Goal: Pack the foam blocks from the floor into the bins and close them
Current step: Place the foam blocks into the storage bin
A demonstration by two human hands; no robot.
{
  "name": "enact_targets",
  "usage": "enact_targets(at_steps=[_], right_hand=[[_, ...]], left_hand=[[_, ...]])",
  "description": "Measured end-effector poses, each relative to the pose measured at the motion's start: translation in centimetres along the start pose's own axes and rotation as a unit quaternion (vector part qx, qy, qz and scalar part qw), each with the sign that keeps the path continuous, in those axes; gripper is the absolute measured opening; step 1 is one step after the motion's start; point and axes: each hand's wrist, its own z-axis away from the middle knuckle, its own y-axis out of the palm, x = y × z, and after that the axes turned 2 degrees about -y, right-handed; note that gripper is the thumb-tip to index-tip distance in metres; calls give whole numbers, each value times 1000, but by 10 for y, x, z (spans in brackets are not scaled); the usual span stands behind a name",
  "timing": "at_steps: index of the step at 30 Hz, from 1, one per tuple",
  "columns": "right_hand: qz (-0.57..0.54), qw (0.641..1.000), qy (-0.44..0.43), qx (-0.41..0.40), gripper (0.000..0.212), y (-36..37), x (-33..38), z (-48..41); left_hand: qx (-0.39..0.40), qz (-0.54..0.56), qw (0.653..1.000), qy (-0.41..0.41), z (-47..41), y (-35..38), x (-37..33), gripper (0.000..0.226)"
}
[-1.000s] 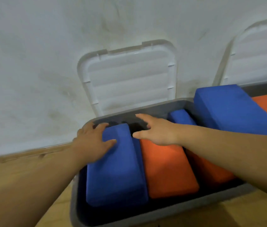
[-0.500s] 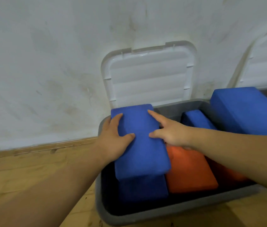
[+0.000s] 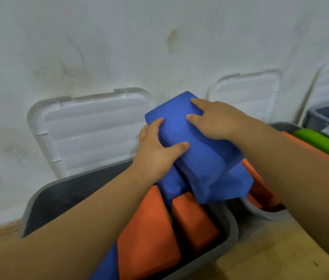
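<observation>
I hold a blue foam block point(image 3: 181, 126) tilted above the grey bin point(image 3: 44, 199), between both hands. My left hand point(image 3: 155, 150) grips its left edge, thumb on top. My right hand point(image 3: 216, 120) grips its right side with fingers spread over the top face. Under it lie more blue blocks point(image 3: 226, 184). Two orange blocks point(image 3: 149, 229) stand in the bin, with another blue block point(image 3: 105, 265) at the front. The bin's white lid point(image 3: 91, 130) stands open against the wall.
A second grey bin point(image 3: 260, 213) to the right holds orange blocks point(image 3: 260, 190) and a green roll point(image 3: 325, 142); its lid point(image 3: 246, 93) is open. A third bin point(image 3: 321, 120) sits at the far right. Wooden floor point(image 3: 270, 255) lies in front, a white wall behind.
The blue block has been lifted out of the bin and tilted up between both hands. The view has swung left, so more of the left bin and a third bin show.
</observation>
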Motion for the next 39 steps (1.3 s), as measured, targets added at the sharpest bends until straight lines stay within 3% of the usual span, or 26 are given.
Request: enact_targets(at_steps=[3, 6, 13, 17, 20, 24, 28, 30, 31, 35, 39], right_hand=[[35, 995, 85, 38, 63, 14, -50, -2], [12, 988, 130, 80, 62, 35, -77, 1], [7, 990, 118, 78, 71, 24, -67, -1], [-51, 998, -14, 23, 73, 18, -23, 5], [-81, 987, -123, 70, 72, 39, 26, 13], [-49, 968, -175, 173, 70, 106, 79, 27], [129, 930, -100, 329, 63, 175, 102, 43], [160, 909, -29, 383, 51, 190, 105, 47], [153, 908, -14, 390, 56, 194, 105, 48], [96, 919, 41, 380, 104, 207, 107, 51], [-26, 955, 92, 282, 115, 209, 91, 53]], left_hand=[[77, -22, 997, -22, -11, 58, 4, 101], [126, -37, 991, -32, -9, 89, 16, 80], [140, -115, 984, 6, -12, 42, 18, 78], [93, -178, 979, -21, 2, -23, 39, 81], [91, -252, 962, -58, 24, -74, 67, 74], [135, -359, 919, -92, 63, -130, 116, 79], [211, -474, 844, -134, 98, -153, 165, 113], [218, -535, 808, -118, 110, -152, 182, 111], [216, -543, 804, -111, 114, -151, 187, 106], [211, -534, 811, -109, 120, -147, 197, 95], [215, -525, 814, -126, 116, -153, 194, 80]])
